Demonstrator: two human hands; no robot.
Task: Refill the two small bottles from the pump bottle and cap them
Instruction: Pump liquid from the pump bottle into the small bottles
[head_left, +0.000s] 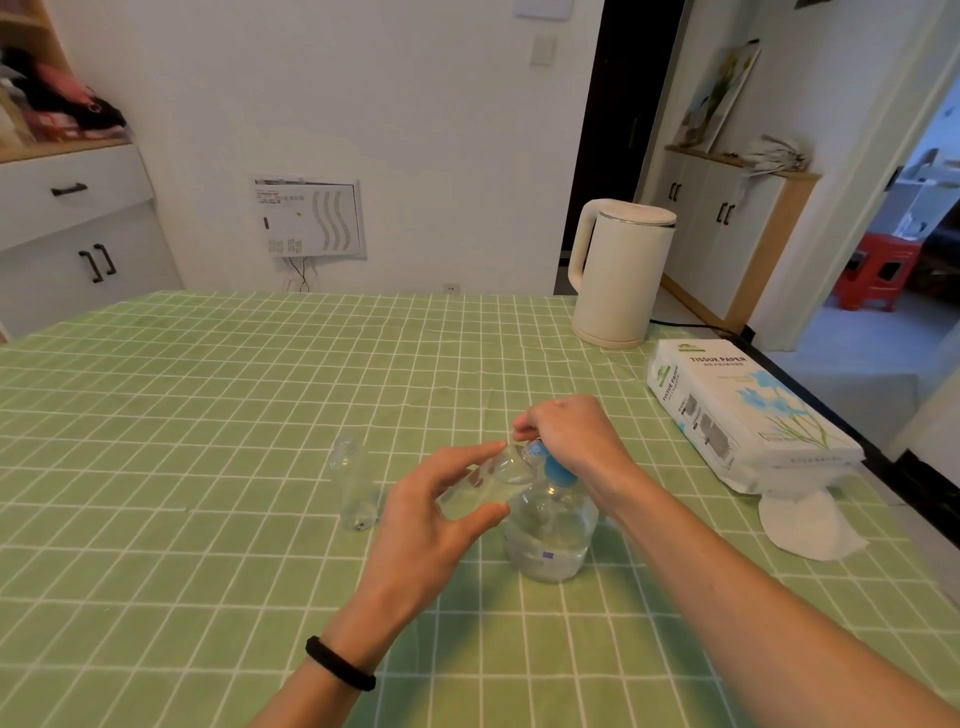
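One small bottle (480, 486) lies tilted in your left hand (436, 512), mouth toward the pump spout (535, 448) under your pressing right hand (569, 434).

the right hand (569, 434) covers the pump bottle's (550, 525) head, so only slivers of its blue top show. the small bottle (488, 480) in the left hand (436, 512) is motion-blurred, its mouth unclear. the other small bottle (356, 486) is too faint to read its fill level. both forearms run off the lower edge.
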